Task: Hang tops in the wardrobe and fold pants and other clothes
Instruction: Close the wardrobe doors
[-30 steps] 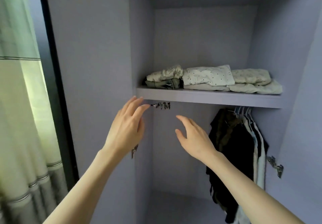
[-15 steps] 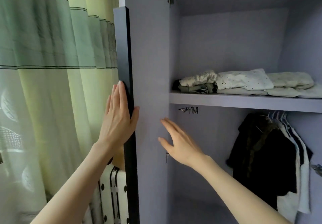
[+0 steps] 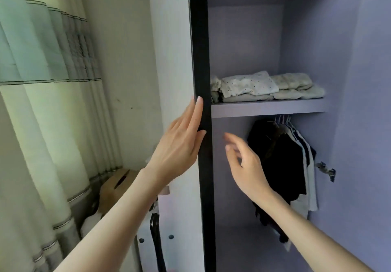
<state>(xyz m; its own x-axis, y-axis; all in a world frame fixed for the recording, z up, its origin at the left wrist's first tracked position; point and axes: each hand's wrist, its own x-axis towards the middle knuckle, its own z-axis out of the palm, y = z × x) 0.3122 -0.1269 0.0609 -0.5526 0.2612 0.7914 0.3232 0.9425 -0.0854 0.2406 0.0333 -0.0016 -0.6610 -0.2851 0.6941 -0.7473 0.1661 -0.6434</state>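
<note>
At the wardrobe door (image 3: 200, 59), whose dark edge now faces the camera, the left hand (image 3: 179, 144) lies flat with straight fingers along that edge and the thumb resting on its face, pressing rather than gripping. A second ago this door stood swung wide and both hands hovered in front of the opening; half a second ago the left hand had reached the door's edge, and since then the door has come further round toward closing, hiding the left end of the shelf (image 3: 268, 108). The right hand (image 3: 245, 163) hangs just right of the door with fingers loosely spread, holding nothing. Right of the door, folded clothes (image 3: 264, 87) sit stacked on the shelf, and below it tops on hangers (image 3: 283, 157) are bunched toward the far right side. Left of the door stand a striped curtain (image 3: 42, 102), a cardboard box (image 3: 118, 182) and a dotted suitcase (image 3: 156, 235). With clothes hung and folded inside and neither hand carrying a garment, the work here looks finished, and shutting the door seems the step in hand.
</note>
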